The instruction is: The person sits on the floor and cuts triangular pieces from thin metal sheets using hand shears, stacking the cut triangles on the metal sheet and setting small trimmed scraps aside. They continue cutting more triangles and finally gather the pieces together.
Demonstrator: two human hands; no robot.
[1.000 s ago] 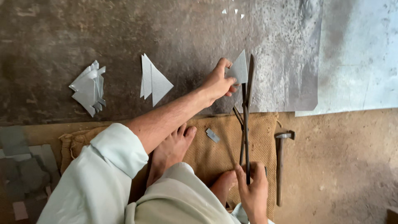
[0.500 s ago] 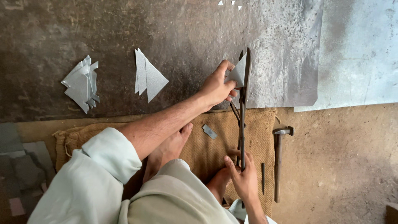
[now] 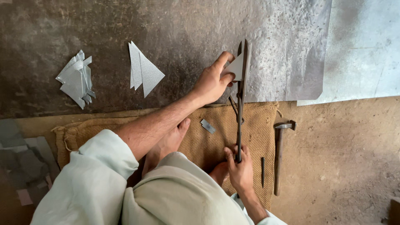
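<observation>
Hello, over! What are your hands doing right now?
Left hand pinching metal piece. Right hand gripping shears handle. Blades upright at the piece. Hammer lying clear, right.

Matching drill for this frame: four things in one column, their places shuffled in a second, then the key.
1. hammer
2. shears
3. metal piece
4. triangle stack

A. pinched in the left hand
B. handle gripped by the right hand
C. on the dark floor, left of the hands
D. on bare ground, right of the burlap mat

Pairs: 1-D, 2-B, 3-A, 4-C
</observation>
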